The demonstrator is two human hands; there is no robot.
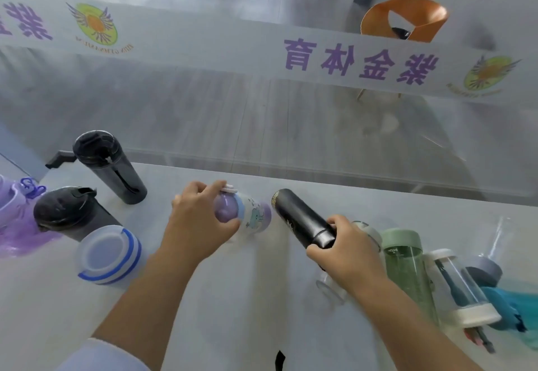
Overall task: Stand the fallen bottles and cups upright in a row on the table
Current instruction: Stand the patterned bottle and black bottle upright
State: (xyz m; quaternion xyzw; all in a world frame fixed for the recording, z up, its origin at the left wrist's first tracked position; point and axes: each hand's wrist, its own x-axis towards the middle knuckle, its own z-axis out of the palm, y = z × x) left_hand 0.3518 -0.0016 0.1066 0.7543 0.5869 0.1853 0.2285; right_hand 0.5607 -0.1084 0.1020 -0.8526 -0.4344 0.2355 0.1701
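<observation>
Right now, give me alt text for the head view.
Left hand grips a purple-capped cartoon bottle; right hand holds a tilted black flask over a white table. Dark bottles stand left, clear ones right.

Two hands are in view, the left hand (201,222) and the right hand (346,250), each closed on one bottle: a pastel bottle (250,215) and a black flask (302,219). Two dark bottles stand at the left, a tall one (110,167) and a shorter one (70,213), with one blue-striped cup (109,254) and one purple bottle (11,204) near them. At the right I count one green bottle (406,263), one clear white-capped bottle (463,289), one teal bottle (500,298) and one clear glass (332,289), twelve things in all with the one orange chair (404,18) beyond the glass.
</observation>
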